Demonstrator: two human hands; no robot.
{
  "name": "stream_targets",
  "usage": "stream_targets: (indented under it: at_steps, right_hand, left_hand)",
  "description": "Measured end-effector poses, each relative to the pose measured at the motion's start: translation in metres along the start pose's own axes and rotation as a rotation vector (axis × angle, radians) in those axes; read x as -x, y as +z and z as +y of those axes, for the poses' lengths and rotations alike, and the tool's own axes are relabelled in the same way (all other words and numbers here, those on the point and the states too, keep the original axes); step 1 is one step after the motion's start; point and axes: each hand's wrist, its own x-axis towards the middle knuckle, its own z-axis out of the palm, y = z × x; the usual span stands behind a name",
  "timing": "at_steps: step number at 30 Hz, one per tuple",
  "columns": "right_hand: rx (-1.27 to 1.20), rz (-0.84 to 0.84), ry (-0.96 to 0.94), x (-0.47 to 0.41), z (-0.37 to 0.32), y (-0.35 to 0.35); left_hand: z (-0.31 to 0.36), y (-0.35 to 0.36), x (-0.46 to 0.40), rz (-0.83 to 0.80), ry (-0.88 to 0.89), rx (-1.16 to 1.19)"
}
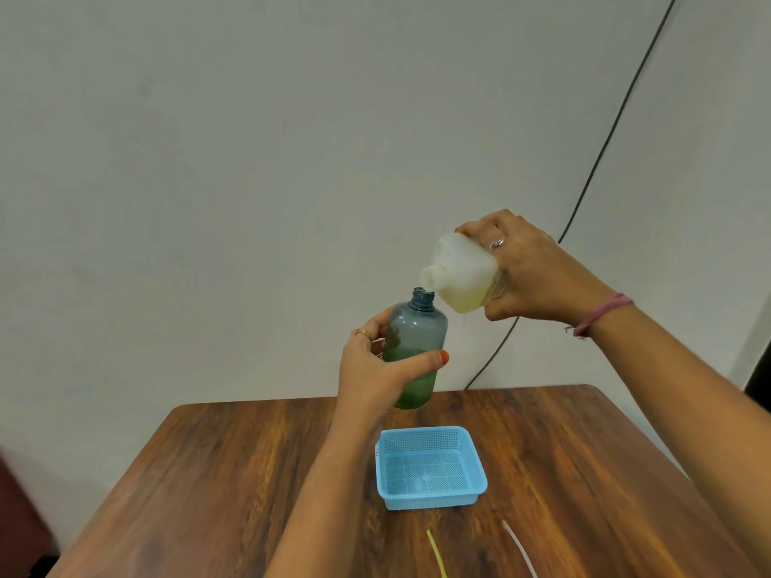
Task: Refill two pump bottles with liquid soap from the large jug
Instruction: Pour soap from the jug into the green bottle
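1. While held clear above the far edge of the worktop [250, 473], the pump bottle [415, 352] stands nearly upright with its pump removed and its threaded neck open. Its body is translucent grey-blue plastic; green liquid fills roughly the lower half.
2. The left hand [375, 369] grips the bottle at mid-body. Its fingers [367, 333] are curled round the far side and the thumb, with an orange-painted nail, lies across the front. A ring shows on one finger.
3. The jug [463, 277] is a white translucent container with squared sides, tipped steeply so that its open spout sits just above and touching, or almost touching, the bottle's neck. Pale yellow liquid lies pooled in its lower corner. Whether liquid is passing at the spout cannot be told.
4. The right hand [538, 277] holds the jug from behind, fingers wrapped over its base end. A ring and a pink wrist thread are visible.
5. A light-blue perforated basket [467, 452] rests on the worktop directly below the bottle, nothing visible inside it.
6. Two thin strips lie near the front edge: a yellow strip [436, 552] and a white strip [519, 544], well apart from the basket.
7. A black cable [605, 148] runs down the wall behind the jug, passing behind the right hand.
8. Count: one bottle, one jug, one basket, two strips, one cable, two hands.
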Motion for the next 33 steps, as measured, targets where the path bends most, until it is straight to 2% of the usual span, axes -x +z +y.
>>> stream_targets:
  at_steps: [20,33]
  right_hand:
    - [-0.315,0.011,0.164,0.023,0.009,0.036]
    - [-1.009,0.165,0.608,0.086,0.011,0.113]
  left_hand:
    - [-0.011,-0.003,0.001,0.005,-0.073,0.047]
    - [-0.048,-0.020,0.018,0.024,-0.153,0.015]
